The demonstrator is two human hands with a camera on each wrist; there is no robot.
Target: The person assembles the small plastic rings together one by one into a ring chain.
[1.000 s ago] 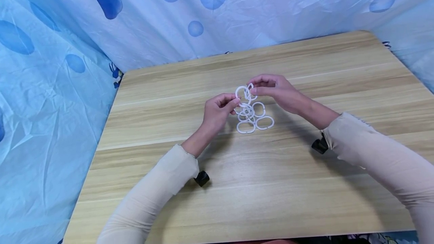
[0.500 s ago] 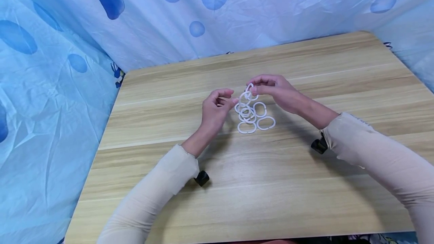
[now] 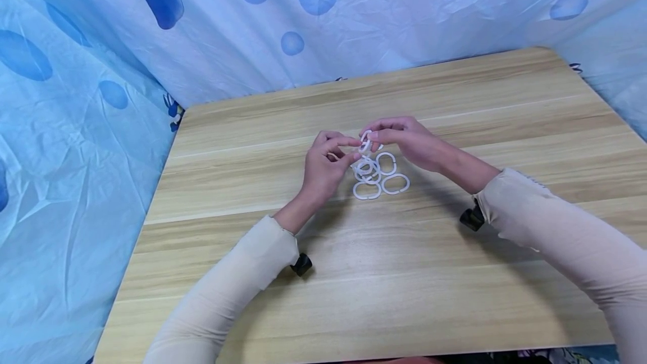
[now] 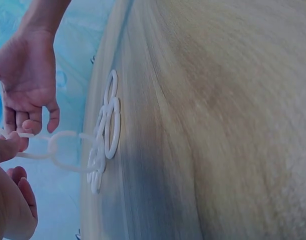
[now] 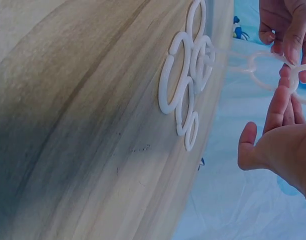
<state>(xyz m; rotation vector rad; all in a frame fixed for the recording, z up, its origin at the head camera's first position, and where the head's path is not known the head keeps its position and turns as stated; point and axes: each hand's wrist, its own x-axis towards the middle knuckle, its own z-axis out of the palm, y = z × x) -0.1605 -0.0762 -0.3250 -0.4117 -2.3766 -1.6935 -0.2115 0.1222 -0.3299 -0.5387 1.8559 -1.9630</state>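
Near: white links (image 5: pixel 163 85) lie on the surface (image 3: pixel 404 280). Next: left hand (image 3: pixel 326 164) touches raised links (image 3: pixel 364 146), grip not determinable. Beyond: right hand (image 3: pixel 406 139) pinches them. Links appear light, stiff, slightly slippery; hold advised on the continuous side, away from the gap.

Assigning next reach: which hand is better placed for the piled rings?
Likely the left hand: in head view its thumb appears beside the piled rings, while the right hand pinches the raised chain.

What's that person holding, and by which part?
The right hand pinches a white ring, apparently by one side; whether the left hand grips one too is unclear.
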